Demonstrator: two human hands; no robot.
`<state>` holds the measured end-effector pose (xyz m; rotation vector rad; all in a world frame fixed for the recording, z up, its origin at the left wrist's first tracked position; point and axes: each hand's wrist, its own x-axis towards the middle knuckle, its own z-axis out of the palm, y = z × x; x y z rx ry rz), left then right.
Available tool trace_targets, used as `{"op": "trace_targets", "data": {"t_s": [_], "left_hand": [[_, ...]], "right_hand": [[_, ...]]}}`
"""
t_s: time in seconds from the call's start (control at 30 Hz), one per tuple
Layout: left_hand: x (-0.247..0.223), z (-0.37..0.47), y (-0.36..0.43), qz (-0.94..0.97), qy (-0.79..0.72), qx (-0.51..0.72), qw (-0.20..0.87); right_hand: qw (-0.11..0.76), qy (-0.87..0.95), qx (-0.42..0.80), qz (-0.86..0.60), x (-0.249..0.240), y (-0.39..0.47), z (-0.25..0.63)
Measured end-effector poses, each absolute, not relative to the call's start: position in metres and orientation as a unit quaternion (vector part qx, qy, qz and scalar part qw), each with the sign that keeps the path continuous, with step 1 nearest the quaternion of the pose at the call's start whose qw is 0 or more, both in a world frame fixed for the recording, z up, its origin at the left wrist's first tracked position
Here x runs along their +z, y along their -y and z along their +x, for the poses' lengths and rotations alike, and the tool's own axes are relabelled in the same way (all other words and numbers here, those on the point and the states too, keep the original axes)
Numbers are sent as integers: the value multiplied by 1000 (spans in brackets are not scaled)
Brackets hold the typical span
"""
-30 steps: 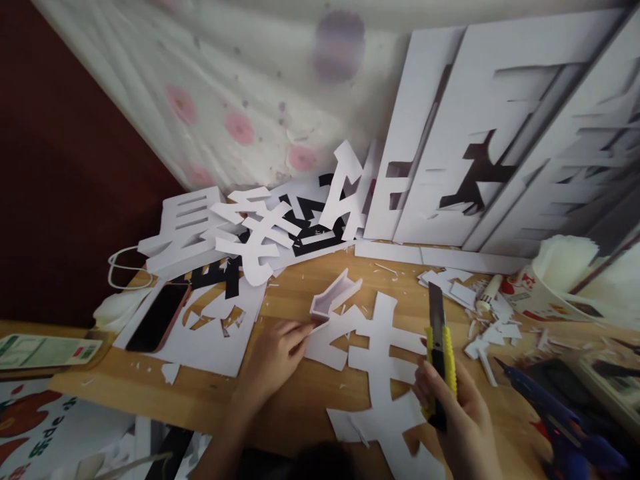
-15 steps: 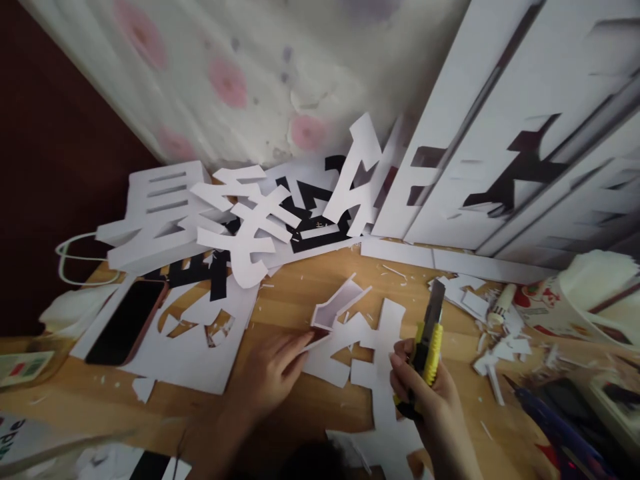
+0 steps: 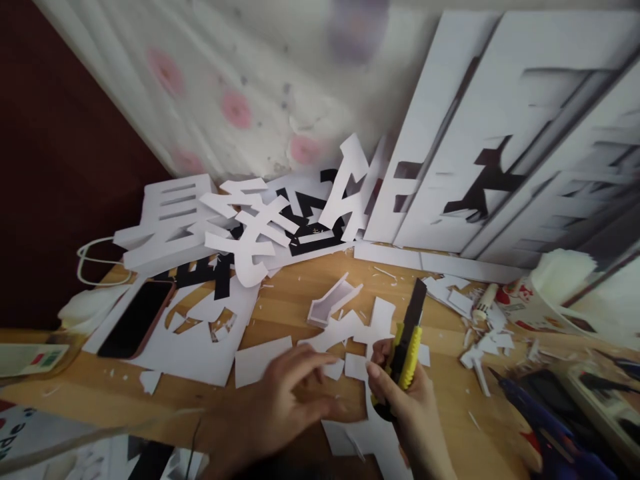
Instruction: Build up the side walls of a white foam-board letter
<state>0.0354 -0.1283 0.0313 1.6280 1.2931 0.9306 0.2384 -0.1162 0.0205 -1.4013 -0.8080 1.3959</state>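
Note:
My right hand [image 3: 407, 400] is wrapped round a yellow and black utility knife [image 3: 405, 347], its dark blade pointing up and away. Just left of it, my left hand [image 3: 290, 400] has thumb and fingers spread, with nothing visible between them. A white rectangular piece [image 3: 260, 360] lies partly behind that hand. Under and beyond both hands is a white cut-out character [image 3: 377, 327] lying flat, with several strokes. Beyond it rests a small white folded trough-shaped piece [image 3: 334, 301] with raised sides.
White cut-out characters [image 3: 253, 250] and a built-up box-like one [image 3: 167, 243] stand at the back. A phone [image 3: 136, 319] lies on a cut sheet at left. Tall white boards [image 3: 425, 200] lean at right. Scraps [image 3: 493, 343], a paper cup [image 3: 543, 303] and a blue tool [image 3: 550, 427] are right.
My left hand has opened and drawn back from the cut-out; a white rectangle now shows beside it. The knife stays in my right hand. The view has shifted slightly.

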Motion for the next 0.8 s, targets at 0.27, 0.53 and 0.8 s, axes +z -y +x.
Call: {"op": "trace_targets", "data": {"t_s": [0.27,0.53,0.8], "left_hand": [[38,123,121,498,-405,362,676],[40,126,128,477,-442,361,669],[45,127,130,462,-492,393,624]], "right_hand": [[549,316,523,-571,24,135,251],[560,294,528,-567,23,144,261],[574,273,533,-558,27,142,268]]}}
